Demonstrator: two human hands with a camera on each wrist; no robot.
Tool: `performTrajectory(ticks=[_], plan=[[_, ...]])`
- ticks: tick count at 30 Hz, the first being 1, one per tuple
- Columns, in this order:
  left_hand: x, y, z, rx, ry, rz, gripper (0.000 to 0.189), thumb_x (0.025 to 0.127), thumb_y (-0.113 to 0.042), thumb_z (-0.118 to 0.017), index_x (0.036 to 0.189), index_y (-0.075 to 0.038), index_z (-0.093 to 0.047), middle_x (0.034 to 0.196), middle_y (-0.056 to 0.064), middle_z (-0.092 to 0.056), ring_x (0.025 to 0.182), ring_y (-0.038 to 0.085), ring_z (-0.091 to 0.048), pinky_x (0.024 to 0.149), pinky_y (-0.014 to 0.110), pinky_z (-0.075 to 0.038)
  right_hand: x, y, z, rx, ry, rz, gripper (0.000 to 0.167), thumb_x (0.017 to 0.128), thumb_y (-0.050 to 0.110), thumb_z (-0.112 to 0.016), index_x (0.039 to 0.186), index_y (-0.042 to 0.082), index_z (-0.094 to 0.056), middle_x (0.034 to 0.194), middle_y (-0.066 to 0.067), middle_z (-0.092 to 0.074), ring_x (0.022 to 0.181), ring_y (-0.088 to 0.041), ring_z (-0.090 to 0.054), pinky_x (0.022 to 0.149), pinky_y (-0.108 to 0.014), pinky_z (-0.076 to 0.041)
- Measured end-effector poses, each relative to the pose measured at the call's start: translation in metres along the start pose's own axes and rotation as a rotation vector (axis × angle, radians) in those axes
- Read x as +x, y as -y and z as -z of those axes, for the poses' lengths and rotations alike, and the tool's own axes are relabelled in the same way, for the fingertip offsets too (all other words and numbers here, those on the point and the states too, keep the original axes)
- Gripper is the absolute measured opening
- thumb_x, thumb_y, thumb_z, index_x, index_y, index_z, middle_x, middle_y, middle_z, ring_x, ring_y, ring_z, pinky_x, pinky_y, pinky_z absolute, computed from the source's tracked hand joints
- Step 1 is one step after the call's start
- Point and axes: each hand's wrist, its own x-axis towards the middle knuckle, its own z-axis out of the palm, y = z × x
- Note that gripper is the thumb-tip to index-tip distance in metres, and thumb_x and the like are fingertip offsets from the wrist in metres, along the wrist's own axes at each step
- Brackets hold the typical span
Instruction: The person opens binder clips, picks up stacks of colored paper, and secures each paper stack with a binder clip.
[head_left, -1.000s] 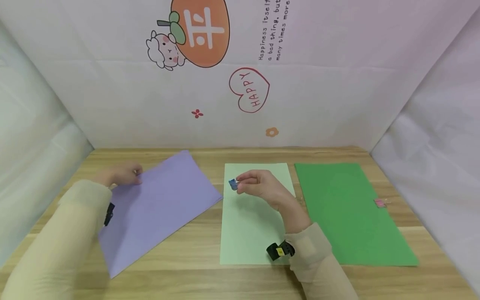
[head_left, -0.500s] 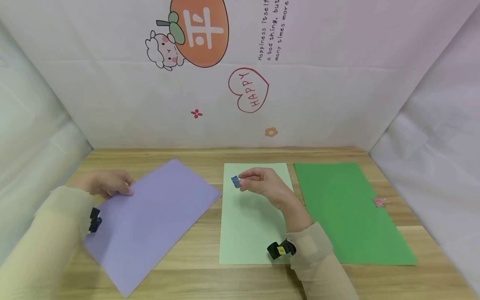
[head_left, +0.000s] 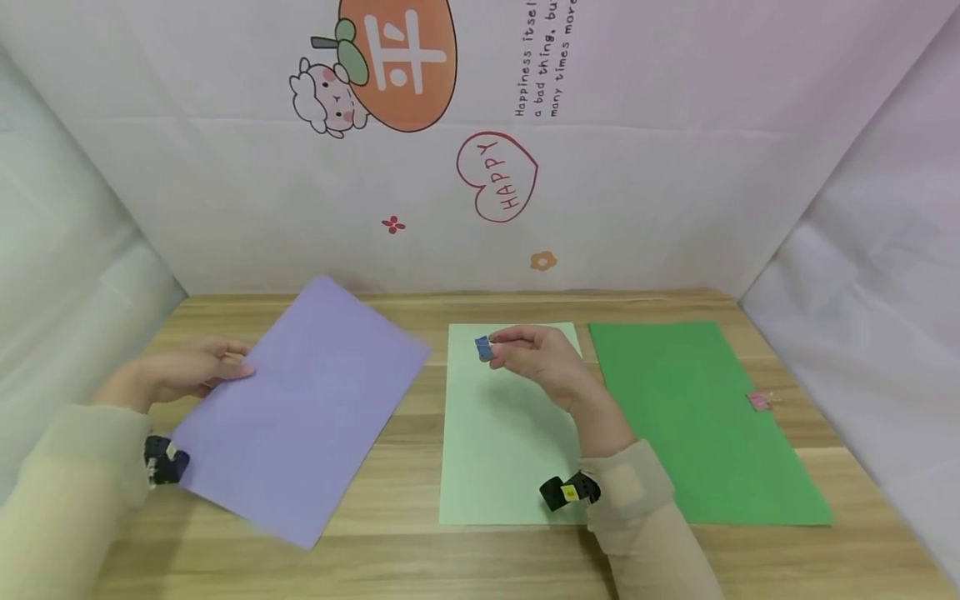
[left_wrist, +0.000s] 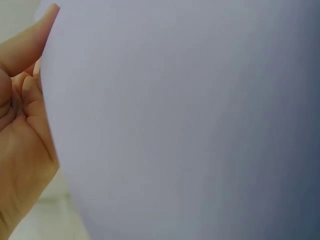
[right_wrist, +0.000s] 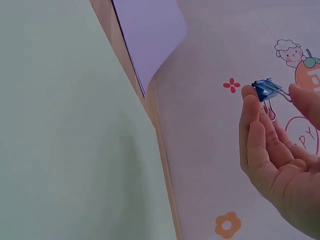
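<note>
At the left of the head view, my left hand (head_left: 187,371) pinches the left edge of a sheet of purple paper (head_left: 300,408), thumb on top. The paper lies slanted and looks partly raised, its far corner overlapping the wall's foot. It fills most of the left wrist view, hiding the fingers behind it. Above the light green sheet (head_left: 502,467), my right hand (head_left: 547,362) holds a small blue binder clip (head_left: 483,347) between thumb and fingers. In the right wrist view the clip's wire handles show, with the thumb at one of them.
A dark green sheet (head_left: 697,425) lies at the right, with a pink binder clip (head_left: 759,402) on its right edge. The wooden table (head_left: 397,567) ends at a printed white cloth (head_left: 637,208) at the back. White cloth also hangs on both sides.
My left hand has moved left, turning the purple paper and drawing its right corner leftward off the light green sheet's edge. My right hand has shifted slightly right and away with the blue binder clip.
</note>
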Motion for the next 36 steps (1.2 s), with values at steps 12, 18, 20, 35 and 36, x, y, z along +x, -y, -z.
performTrajectory(ticks=[12, 18, 20, 35, 36], plan=[[-0.005, 0.004, -0.008, -0.192, -0.102, -0.113, 0.023, 0.104, -0.020, -0.053, 0.126, -0.015, -0.057, 0.102, -0.010, -0.073, 0.093, 0.012, -0.070, 0.082, 0.035, -0.059, -0.004, 0.003, 0.014, 0.123, -0.055, 0.045, 0.038, 0.098, 0.009, -0.062, 0.130, -0.010, -0.056, 0.104, -0.003, -0.071, 0.091, -0.014, -0.071, 0.100, -0.027, -0.052], [-0.003, 0.004, -0.012, -0.221, -0.147, -0.154, 0.027, 0.104, -0.020, -0.053, 0.129, -0.010, -0.050, 0.098, -0.014, -0.074, 0.091, 0.010, -0.071, 0.080, 0.033, -0.060, -0.006, 0.004, 0.021, 0.124, -0.047, 0.040, 0.040, 0.099, 0.012, -0.061, 0.131, -0.009, -0.053, 0.101, 0.002, -0.070, 0.093, -0.012, -0.070, 0.098, -0.022, -0.052], [-0.002, 0.003, -0.014, -0.229, -0.166, -0.166, 0.032, 0.104, -0.020, -0.053, 0.133, -0.007, -0.048, 0.098, -0.015, -0.074, 0.091, 0.009, -0.071, 0.079, 0.032, -0.060, -0.006, 0.004, 0.023, 0.129, -0.050, 0.036, 0.041, 0.098, 0.014, -0.062, 0.131, -0.008, -0.053, 0.101, 0.002, -0.071, 0.094, -0.013, -0.069, 0.098, -0.022, -0.052], [0.017, 0.003, -0.041, -0.405, -0.242, -0.250, 0.019, 0.103, -0.014, -0.054, 0.110, -0.031, -0.057, 0.089, -0.011, -0.076, 0.081, 0.008, -0.072, 0.071, 0.028, -0.060, -0.010, 0.005, 0.036, 0.337, -0.042, 0.103, 0.015, 0.099, 0.008, -0.059, 0.100, 0.016, -0.071, 0.091, 0.003, -0.076, 0.087, -0.011, -0.071, 0.092, -0.021, -0.054], [0.018, 0.003, -0.043, -0.417, -0.249, -0.254, 0.019, 0.103, -0.013, -0.054, 0.109, -0.031, -0.057, 0.088, -0.011, -0.076, 0.081, 0.008, -0.072, 0.070, 0.027, -0.060, -0.011, 0.005, 0.037, 0.354, -0.045, 0.107, 0.016, 0.100, 0.008, -0.058, 0.098, 0.016, -0.072, 0.092, 0.003, -0.076, 0.086, -0.011, -0.071, 0.090, -0.021, -0.055]])
